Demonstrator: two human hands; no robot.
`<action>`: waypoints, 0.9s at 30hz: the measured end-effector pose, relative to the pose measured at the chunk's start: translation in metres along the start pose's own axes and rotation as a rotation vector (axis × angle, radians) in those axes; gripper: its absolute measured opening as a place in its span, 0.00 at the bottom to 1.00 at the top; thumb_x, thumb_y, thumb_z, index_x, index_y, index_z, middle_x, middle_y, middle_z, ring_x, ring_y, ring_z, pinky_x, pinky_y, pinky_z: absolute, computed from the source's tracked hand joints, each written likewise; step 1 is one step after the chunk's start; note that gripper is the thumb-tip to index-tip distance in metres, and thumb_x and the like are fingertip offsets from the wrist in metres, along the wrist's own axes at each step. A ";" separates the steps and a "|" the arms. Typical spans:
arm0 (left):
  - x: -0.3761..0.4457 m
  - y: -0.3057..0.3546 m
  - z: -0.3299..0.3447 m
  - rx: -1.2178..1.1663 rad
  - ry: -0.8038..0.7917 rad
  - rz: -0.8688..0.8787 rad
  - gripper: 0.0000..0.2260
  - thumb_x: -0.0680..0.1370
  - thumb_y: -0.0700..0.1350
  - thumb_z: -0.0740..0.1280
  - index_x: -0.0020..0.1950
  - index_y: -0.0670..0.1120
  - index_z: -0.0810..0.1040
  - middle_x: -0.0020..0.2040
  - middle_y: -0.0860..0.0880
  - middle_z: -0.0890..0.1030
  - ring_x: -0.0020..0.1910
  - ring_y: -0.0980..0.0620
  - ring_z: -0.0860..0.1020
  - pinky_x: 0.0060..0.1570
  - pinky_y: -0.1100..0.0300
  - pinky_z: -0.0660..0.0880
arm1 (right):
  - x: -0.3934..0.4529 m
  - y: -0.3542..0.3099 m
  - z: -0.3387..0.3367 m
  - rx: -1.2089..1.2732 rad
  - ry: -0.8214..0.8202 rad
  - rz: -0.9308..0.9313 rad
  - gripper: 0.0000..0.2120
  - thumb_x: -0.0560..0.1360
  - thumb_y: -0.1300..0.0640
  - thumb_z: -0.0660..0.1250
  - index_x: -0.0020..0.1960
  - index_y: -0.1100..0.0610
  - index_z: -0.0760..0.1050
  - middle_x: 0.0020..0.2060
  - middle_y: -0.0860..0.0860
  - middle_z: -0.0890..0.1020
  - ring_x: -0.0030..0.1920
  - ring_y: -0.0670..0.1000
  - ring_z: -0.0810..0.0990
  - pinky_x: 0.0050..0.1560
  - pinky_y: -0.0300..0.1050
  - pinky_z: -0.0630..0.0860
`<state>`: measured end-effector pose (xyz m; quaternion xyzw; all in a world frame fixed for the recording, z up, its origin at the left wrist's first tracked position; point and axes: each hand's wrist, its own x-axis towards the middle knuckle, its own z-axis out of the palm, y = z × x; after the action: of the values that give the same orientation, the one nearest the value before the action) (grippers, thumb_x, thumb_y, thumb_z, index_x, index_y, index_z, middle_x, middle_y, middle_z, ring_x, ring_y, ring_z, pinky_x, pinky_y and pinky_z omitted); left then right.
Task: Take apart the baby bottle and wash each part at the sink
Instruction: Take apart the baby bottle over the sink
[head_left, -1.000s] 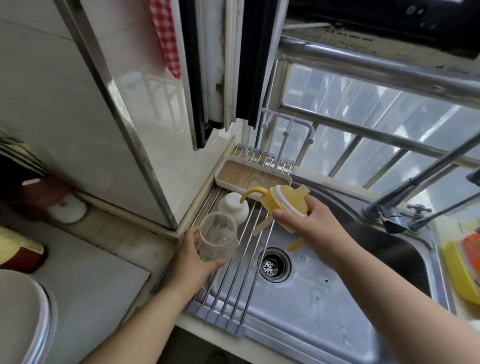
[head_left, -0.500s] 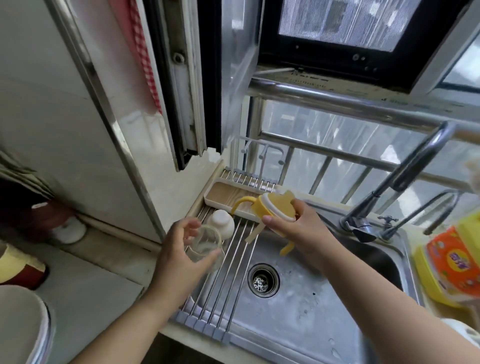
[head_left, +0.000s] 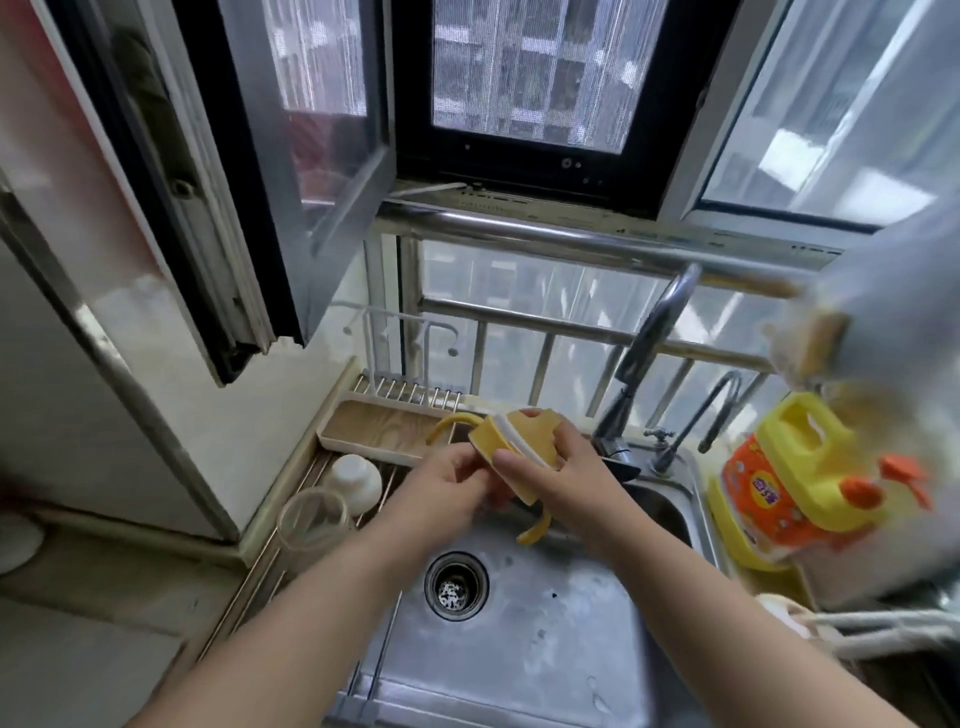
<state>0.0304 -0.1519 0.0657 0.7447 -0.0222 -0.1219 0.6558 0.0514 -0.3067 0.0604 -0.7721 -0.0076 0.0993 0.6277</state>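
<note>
- Views: one, head-worn, wide-angle; edges bend outward.
- Position: above and in front of the sink (head_left: 519, 649), at standing height.
- Facing: forward and down; the window (head_left: 524, 78) fills the top, the sink basin the bottom.
- Range: close; both forearms enter from the lower edge, and the hands meet near frame centre over the basin.
- Limits: drying rack (head_left: 291, 551) at left, yellow detergent jug (head_left: 800, 467) blurred at right.
- Shared coverage: none, single view.

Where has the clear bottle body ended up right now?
The clear bottle body stands on the drying rack at the sink's left edge, just in front of the white cap, left of both hands, neither touching it.
</note>
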 end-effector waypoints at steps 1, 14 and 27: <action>0.001 0.000 0.002 0.010 -0.006 -0.002 0.11 0.80 0.38 0.61 0.43 0.50 0.79 0.31 0.57 0.82 0.33 0.60 0.78 0.35 0.71 0.72 | -0.001 0.002 -0.001 -0.005 0.013 0.013 0.26 0.60 0.41 0.78 0.54 0.41 0.72 0.51 0.48 0.80 0.51 0.50 0.81 0.54 0.54 0.80; -0.003 0.007 0.004 -0.129 -0.077 0.017 0.11 0.78 0.34 0.61 0.44 0.47 0.79 0.30 0.58 0.79 0.32 0.64 0.75 0.31 0.74 0.68 | -0.014 0.001 -0.007 0.119 -0.067 0.075 0.34 0.61 0.35 0.73 0.65 0.42 0.70 0.58 0.50 0.79 0.55 0.51 0.81 0.52 0.48 0.80; 0.002 0.005 -0.010 0.682 0.087 0.249 0.46 0.51 0.68 0.69 0.68 0.60 0.64 0.64 0.61 0.53 0.64 0.54 0.65 0.62 0.58 0.68 | -0.017 -0.011 0.007 0.033 0.016 0.056 0.30 0.57 0.40 0.77 0.56 0.42 0.71 0.53 0.50 0.76 0.53 0.54 0.80 0.48 0.54 0.82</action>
<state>0.0355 -0.1432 0.0718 0.9166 -0.1241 0.0052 0.3801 0.0343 -0.2999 0.0720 -0.7625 0.0207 0.1107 0.6372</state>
